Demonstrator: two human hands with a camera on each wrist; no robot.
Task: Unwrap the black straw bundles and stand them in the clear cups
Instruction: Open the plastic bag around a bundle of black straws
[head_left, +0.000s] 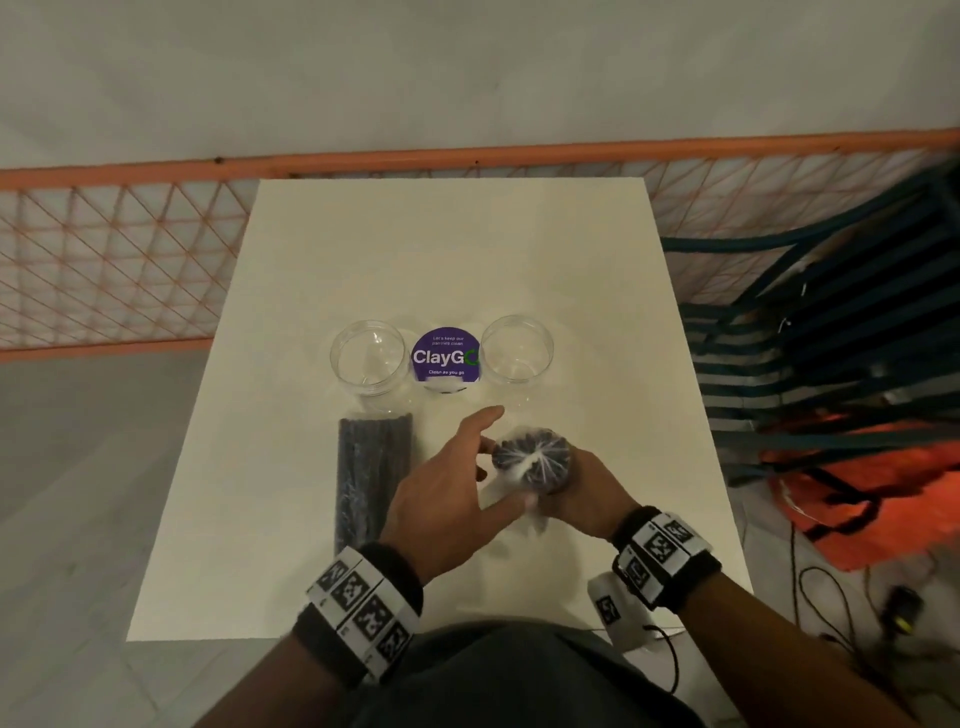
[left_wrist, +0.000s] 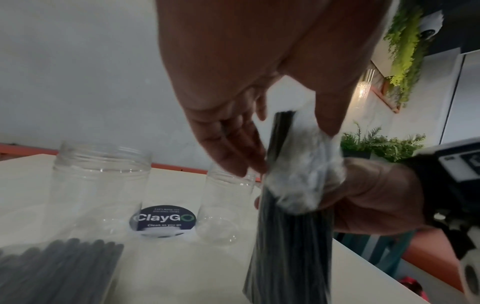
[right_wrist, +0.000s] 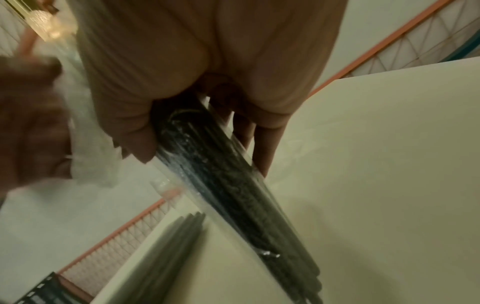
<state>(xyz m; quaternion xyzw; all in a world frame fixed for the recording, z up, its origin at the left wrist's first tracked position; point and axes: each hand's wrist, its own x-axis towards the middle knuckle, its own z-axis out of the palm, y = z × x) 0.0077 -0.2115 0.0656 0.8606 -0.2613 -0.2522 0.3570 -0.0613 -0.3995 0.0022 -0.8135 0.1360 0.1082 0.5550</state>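
A wrapped bundle of black straws (head_left: 532, 457) stands upright over the white table (head_left: 467, 249), gripped around its middle by my right hand (head_left: 582, 488). The crinkled clear plastic wrap (left_wrist: 306, 174) is bunched at the bundle's top. My left hand (head_left: 504, 475) straddles that top, thumb (left_wrist: 330, 123) on the wrap and fingers (left_wrist: 233, 156) on the far side. A second wrapped bundle (head_left: 371, 478) lies flat on the left. Two clear cups (head_left: 369, 358) (head_left: 517, 351) stand empty behind them.
A round purple ClayGo sticker (head_left: 445, 358) lies between the cups. An orange mesh barrier (head_left: 104, 260) runs behind the table. Dark slatted chairs (head_left: 831, 338) and an orange bag (head_left: 872, 493) crowd the right side. Cables lie on the floor at lower right.
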